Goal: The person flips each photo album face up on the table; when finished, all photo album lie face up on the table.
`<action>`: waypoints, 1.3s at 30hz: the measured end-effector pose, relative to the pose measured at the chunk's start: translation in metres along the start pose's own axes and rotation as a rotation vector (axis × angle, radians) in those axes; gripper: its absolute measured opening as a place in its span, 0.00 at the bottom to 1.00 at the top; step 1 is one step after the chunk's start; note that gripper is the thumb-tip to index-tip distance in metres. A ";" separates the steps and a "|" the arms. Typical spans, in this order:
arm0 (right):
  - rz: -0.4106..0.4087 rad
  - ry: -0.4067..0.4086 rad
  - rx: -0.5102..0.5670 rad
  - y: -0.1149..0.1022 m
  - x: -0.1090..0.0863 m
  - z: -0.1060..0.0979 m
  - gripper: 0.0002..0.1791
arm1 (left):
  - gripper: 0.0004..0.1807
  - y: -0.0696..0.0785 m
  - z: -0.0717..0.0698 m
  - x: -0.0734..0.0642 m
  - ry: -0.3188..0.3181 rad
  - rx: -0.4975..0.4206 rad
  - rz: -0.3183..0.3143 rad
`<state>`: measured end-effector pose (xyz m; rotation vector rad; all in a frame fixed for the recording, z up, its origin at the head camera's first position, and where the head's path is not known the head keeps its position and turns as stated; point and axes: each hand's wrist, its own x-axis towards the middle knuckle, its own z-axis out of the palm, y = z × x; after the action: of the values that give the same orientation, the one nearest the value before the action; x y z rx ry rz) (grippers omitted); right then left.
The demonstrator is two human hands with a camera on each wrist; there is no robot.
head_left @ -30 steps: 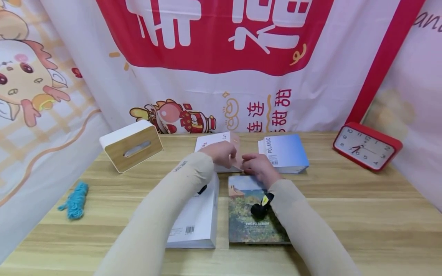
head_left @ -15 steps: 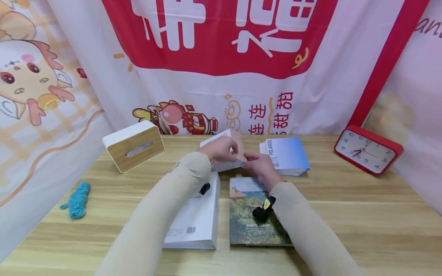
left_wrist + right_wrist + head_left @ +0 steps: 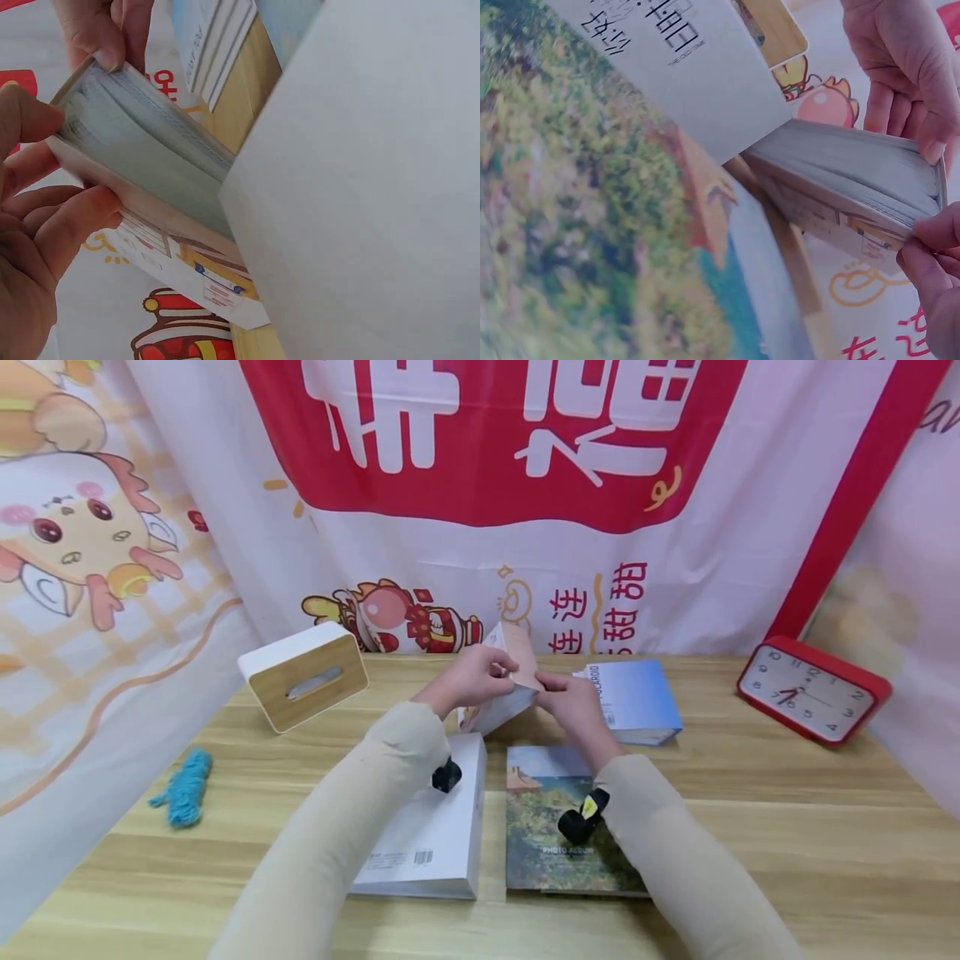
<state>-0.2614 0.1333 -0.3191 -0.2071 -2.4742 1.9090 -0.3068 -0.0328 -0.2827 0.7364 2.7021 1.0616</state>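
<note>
A small photo album (image 3: 501, 708) with a pale pink and white cover is raised at a tilt at the back middle of the table. My left hand (image 3: 474, 677) grips its upper side, thumb and fingers at the cover edges. With thumb and fingertips, my right hand (image 3: 576, 703) pinches the album's right corner. In the left wrist view, the sleeve pages (image 3: 142, 142) show between the covers, with both hands at the same end. The right wrist view shows the album's page block (image 3: 847, 165) slanting down, its lower end partly behind a white album.
A thick white album (image 3: 442, 827) and a landscape-covered photo album (image 3: 534, 835) lie under my forearms. Back right is a blue POLAROID album (image 3: 641, 697), with a red clock (image 3: 810, 689) beyond. A tissue box (image 3: 307, 681) and blue yarn (image 3: 187, 789) sit at left.
The small album has gone from lying flat to standing tilted, its near end raised by both hands. My right fingers now pinch its corner. The head view has shifted slightly.
</note>
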 end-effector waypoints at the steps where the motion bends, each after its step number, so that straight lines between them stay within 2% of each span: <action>1: -0.014 0.001 -0.012 -0.002 -0.001 -0.001 0.25 | 0.15 0.000 0.000 -0.001 0.020 -0.025 -0.004; 5: -0.053 0.002 -0.052 -0.009 -0.004 -0.006 0.25 | 0.15 -0.003 0.003 -0.006 0.098 -0.146 -0.011; 9: -0.087 -0.005 -0.051 -0.016 -0.005 -0.008 0.24 | 0.17 -0.005 0.006 -0.012 0.158 -0.318 -0.008; 13: -0.128 -0.020 -0.039 -0.019 -0.007 -0.006 0.23 | 0.17 -0.009 0.008 -0.017 0.184 -0.486 -0.026; 18: -0.180 -0.013 -0.043 -0.021 -0.008 0.000 0.23 | 0.19 -0.015 0.009 -0.022 0.205 -0.690 -0.084; 23: -0.204 0.009 -0.028 -0.022 -0.009 0.008 0.22 | 0.22 -0.021 0.014 -0.026 0.244 -0.841 -0.124; 30: -0.161 0.022 0.007 -0.020 -0.010 0.022 0.21 | 0.22 -0.027 0.013 -0.032 0.283 -0.862 -0.137; 34: -0.174 0.044 0.008 -0.020 -0.011 0.028 0.21 | 0.22 -0.026 0.011 -0.035 0.298 -0.854 -0.146; 36: -0.184 0.060 0.024 -0.019 -0.012 0.030 0.22 | 0.21 -0.025 0.010 -0.036 0.296 -0.816 -0.142; 39: -0.193 0.077 0.079 -0.015 -0.012 0.033 0.23 | 0.20 -0.022 0.009 -0.036 0.285 -0.670 -0.111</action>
<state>-0.2538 0.0967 -0.3125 -0.0373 -2.2727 1.8778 -0.2811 -0.0594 -0.3057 0.3262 2.2863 2.0023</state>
